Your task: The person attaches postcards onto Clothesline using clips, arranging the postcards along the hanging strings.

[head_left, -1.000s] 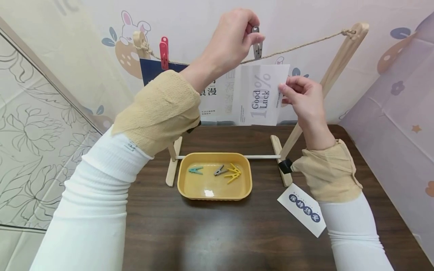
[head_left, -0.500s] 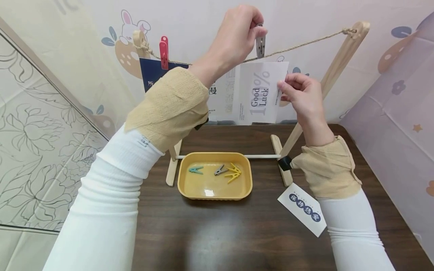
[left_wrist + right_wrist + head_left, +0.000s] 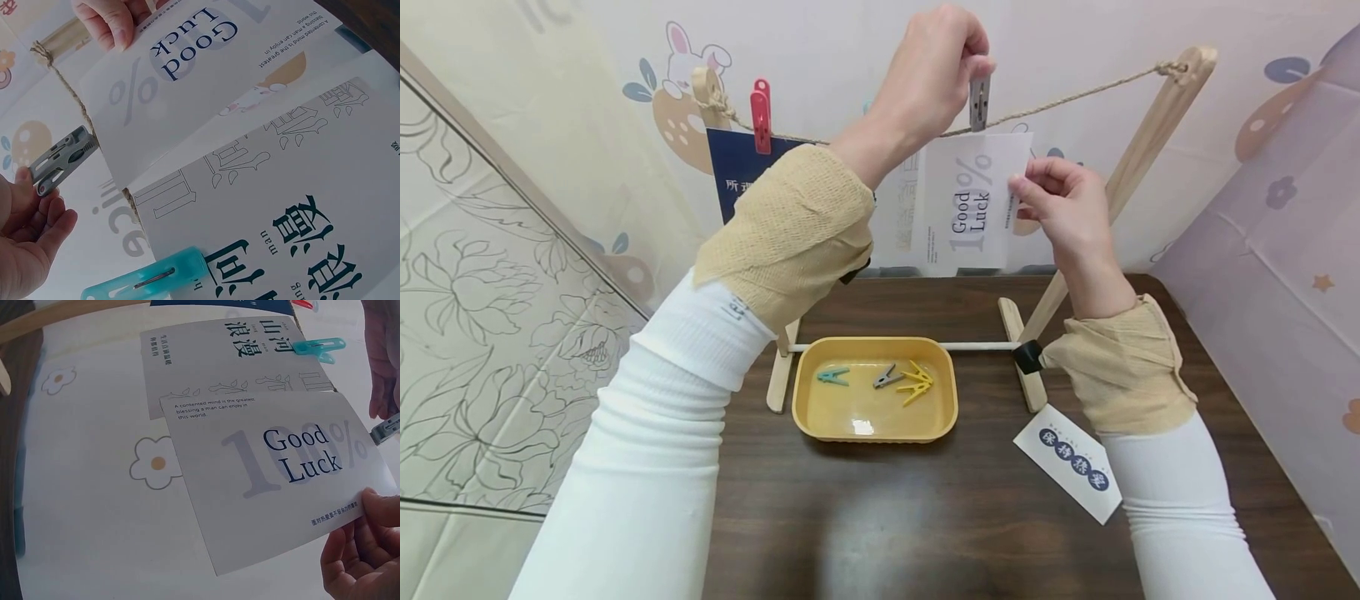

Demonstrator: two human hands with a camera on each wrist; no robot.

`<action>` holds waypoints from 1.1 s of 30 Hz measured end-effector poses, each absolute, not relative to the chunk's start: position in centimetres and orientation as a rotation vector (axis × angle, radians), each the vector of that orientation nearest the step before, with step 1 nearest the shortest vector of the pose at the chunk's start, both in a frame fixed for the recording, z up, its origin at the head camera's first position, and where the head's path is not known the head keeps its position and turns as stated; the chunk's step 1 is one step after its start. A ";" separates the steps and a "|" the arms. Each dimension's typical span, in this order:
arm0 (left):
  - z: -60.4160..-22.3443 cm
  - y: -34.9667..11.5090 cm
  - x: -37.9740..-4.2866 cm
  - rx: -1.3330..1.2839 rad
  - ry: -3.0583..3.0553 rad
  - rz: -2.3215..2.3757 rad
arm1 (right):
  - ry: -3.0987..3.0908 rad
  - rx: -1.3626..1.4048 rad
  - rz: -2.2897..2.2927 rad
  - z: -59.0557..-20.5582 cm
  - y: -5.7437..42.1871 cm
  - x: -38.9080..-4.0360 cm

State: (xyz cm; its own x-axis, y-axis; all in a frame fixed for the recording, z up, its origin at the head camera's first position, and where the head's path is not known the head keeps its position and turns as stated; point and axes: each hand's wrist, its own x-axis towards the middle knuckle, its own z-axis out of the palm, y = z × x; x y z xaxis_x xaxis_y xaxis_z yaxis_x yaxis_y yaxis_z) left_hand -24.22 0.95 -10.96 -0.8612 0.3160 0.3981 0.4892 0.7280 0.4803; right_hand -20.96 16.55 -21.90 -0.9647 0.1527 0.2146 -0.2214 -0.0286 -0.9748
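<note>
My left hand (image 3: 934, 75) pinches a grey clothespin (image 3: 979, 102) by its handle end above the rope (image 3: 1075, 102). The clothespin's tip (image 3: 90, 139) meets the rope at the top edge of a white "Good Luck" card (image 3: 970, 212); whether it bites the card I cannot tell. Between thumb and fingers, my right hand (image 3: 1070, 212) holds that card by its right edge. Beside it, a white card with Chinese characters (image 3: 212, 362) hangs from a teal clothespin (image 3: 319, 346), partly hidden in the head view. Further left, a red clothespin (image 3: 762, 117) holds a dark blue card (image 3: 730, 171).
A yellow tray (image 3: 876, 432) with several clothespins stands below the rope. Wooden posts (image 3: 1150, 137) with feet and a white crossbar (image 3: 981, 347) frame it. Another white card (image 3: 1067, 462) lies on the dark table (image 3: 970, 533) at the right.
My left hand has shifted slightly right and up with the grey clothespin. The right hand has drawn slightly left and up with the "Good Luck" card.
</note>
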 end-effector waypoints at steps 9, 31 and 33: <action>-10.9 1.0 -24.5 -0.602 -2.648 -0.828 | -2.009 0.080 2.064 -21.8 16.5 -21.2; -11.6 1.3 -24.6 -0.644 -2.661 -0.884 | -2.023 0.084 2.058 -21.7 16.5 -21.5; -11.6 1.3 -24.6 -0.644 -2.672 -0.880 | -2.012 0.093 2.063 -21.6 16.5 -21.5</action>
